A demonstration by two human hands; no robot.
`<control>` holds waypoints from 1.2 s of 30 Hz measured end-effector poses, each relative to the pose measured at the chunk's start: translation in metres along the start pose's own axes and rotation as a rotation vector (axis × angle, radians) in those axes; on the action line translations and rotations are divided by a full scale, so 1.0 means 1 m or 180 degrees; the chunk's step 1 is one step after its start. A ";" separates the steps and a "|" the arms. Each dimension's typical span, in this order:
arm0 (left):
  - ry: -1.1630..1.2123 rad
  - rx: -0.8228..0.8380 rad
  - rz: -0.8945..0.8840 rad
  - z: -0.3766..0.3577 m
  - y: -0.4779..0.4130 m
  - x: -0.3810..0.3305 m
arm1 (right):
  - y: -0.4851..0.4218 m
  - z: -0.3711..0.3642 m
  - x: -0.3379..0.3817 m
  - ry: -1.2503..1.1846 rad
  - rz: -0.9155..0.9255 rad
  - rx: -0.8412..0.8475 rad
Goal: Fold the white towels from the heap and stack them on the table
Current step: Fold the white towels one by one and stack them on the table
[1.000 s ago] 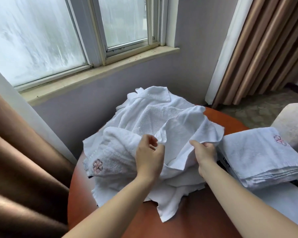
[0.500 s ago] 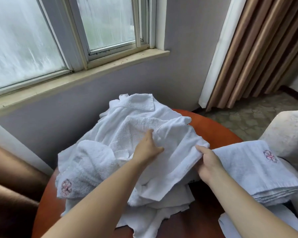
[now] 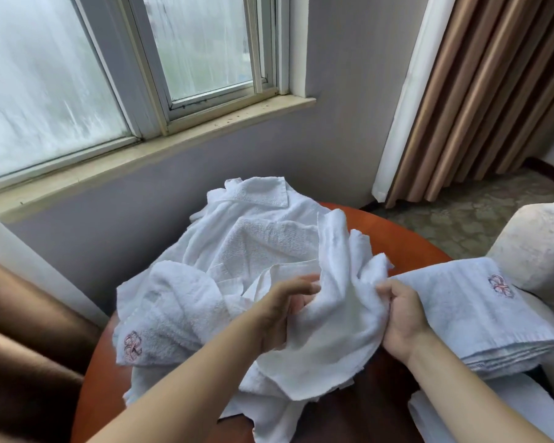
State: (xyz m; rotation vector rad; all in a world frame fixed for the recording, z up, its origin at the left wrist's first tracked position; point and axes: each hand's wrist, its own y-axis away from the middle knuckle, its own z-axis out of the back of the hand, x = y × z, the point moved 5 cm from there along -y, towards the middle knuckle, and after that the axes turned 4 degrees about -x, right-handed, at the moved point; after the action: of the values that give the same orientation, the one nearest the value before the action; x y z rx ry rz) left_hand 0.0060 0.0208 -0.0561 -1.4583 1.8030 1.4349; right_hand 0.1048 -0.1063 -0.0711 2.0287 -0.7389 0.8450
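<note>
A heap of crumpled white towels (image 3: 237,251) covers the back and left of the round orange-brown table (image 3: 394,241). One white towel (image 3: 333,314) is lifted off the heap's front. My right hand (image 3: 400,318) grips its right edge, fingers curled round the cloth. My left hand (image 3: 282,311) is at its left side with the thumb under the fabric and the fingers partly hidden by it. A stack of folded white towels (image 3: 467,314), the top one with a pink embroidered flower, lies on the table's right side.
A pale armchair (image 3: 538,247) stands right behind the folded stack. More white cloth (image 3: 480,407) lies at the lower right. Brown curtains (image 3: 480,91) hang at right and another (image 3: 23,330) at left. A window sill (image 3: 173,145) and grey wall are behind the table.
The lifted towel has been pulled off the heap toward me and bunched between my hands. My left hand slid back from the heap's top to the towel's left edge.
</note>
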 end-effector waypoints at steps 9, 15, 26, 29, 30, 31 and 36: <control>-0.1101 -0.0538 -0.0749 -0.012 0.023 0.020 | 0.031 -0.019 -0.018 0.0606 0.0163 -0.0147; -0.2820 -0.0157 -0.2657 -0.038 0.047 0.033 | 0.045 -0.030 -0.028 0.0827 0.0538 -0.0566; -0.0203 -0.0998 -0.1541 -0.025 0.069 -0.002 | 0.093 -0.058 -0.019 0.2788 0.2154 -0.0399; -0.0379 -0.0979 -0.1778 -0.034 0.078 -0.004 | 0.100 -0.064 -0.022 0.3272 0.2105 -0.0113; -0.0338 -0.1007 -0.1812 -0.034 0.080 -0.004 | 0.102 -0.065 -0.022 0.3233 0.2042 -0.0001; -0.0322 -0.1027 -0.1833 -0.035 0.082 -0.007 | 0.104 -0.066 -0.022 0.3054 0.1960 0.0098; -0.0099 -0.1199 -0.1706 -0.030 0.087 -0.015 | 0.100 -0.059 -0.019 0.0855 0.1203 0.0045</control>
State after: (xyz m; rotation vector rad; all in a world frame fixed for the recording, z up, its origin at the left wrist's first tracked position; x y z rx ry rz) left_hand -0.0578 -0.0053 0.0064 -1.9011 1.0284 1.5327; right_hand 0.0018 -0.1043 -0.0143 1.7634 -0.9767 1.3115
